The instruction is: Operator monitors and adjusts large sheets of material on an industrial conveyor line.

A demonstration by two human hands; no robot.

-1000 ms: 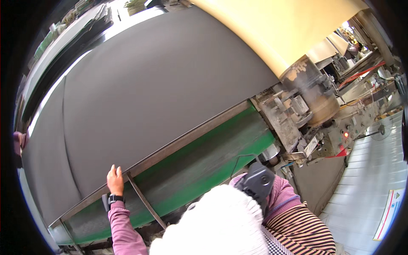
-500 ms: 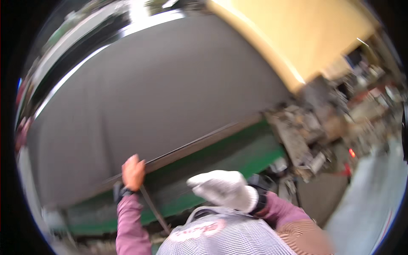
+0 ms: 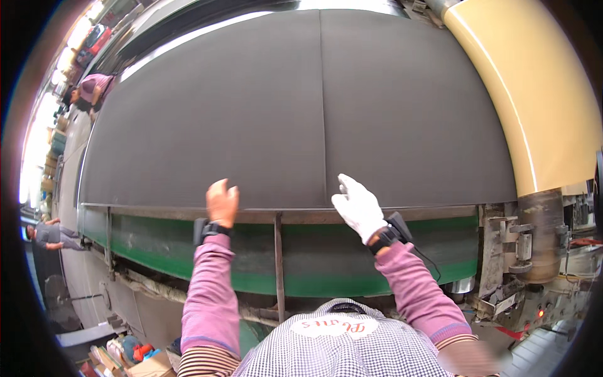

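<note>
Dark grey sheet [image 3: 207, 125] is found spread across the middle, from 9 o'clock through 12 to 2 o'clock, its near edge lying along the rail. Should it be pulled unevenly at that edge, skewing or wrinkling is judged possible.

Yellow sheet [image 3: 502, 81] is noted at 2 o'clock, curved closely beside the grey one; if the grey sheet were shifted that way, fouling could be caused.

Green-edged belt [image 3: 377, 267] is seen at 6 o'clock, below the rail. Whether it is running cannot be told; if driven, a dropped sleeve could be drawn in.

Co-worker [image 3: 95, 85] is observed at 10 o'clock, near the far left edge; uncoordinated pulling from there could drag the sheet askew.

Metal rail [image 3: 408, 217] is set beneath both hands; fingers could be pinched or scraped against it, the bare ones being less protected.

Left hand [image 3: 222, 202], bare, is held at 9 o'clock with fingers loosely curled; right hand [image 3: 359, 207], white-gloved, is placed between 3 and 4 o'clock with fingers angled inward. Whether the edge is gripped by either cannot be told.

Dark line [image 3: 323, 125] is noted running from 12 o'clock toward the rail. If it is a fold or joint, which is unconfirmed, creasing or parting could be caused by sideways strain.

Loose cable [image 3: 432, 262] is seen at 4 o'clock by the right wrist; snagging is possible.
</note>
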